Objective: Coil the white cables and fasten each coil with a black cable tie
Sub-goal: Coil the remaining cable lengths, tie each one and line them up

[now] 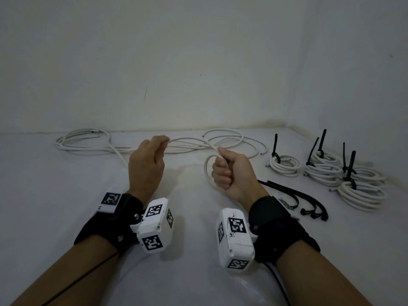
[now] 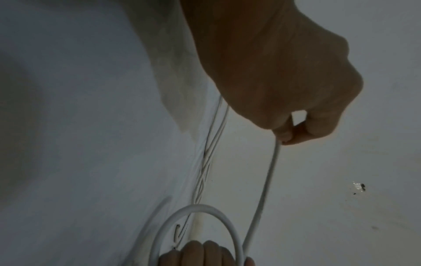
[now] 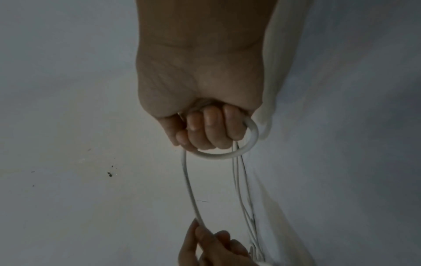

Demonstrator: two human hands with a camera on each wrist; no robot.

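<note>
A white surface [image 1: 66,195] spread under everything, meeting a pale wall [image 1: 198,51] at the back; along that back edge lay the loose white cables [image 1: 84,140], long, thin and round, sprawled in wide slack loops with several cut ends showing. To the right sat a cluster of finished coils [image 1: 362,195], each a tight stack of white rings cinched by a black tie whose tail stood upright; four such coils could be counted, two of them touching. Nearer the person, just right of the right wrist, lay the spare black cable ties [image 1: 309,202], curved and overlapping one another.

The right hand [image 1: 231,171] was clenched in a fist around one small loop [image 1: 207,171] of the cable being coiled; the loop hung out past the knuckles on the hand's left side, and in the right wrist view its ring [image 3: 227,154] curved under the curled fingers [image 3: 212,126]. From that fist the same cable ran up and leftward through the air to the left hand [image 1: 145,164], which pinched the strand [image 2: 268,180] between thumb and fingertips, raised above the surface; the rest of that hand's fingers were curled in loosely.
</note>
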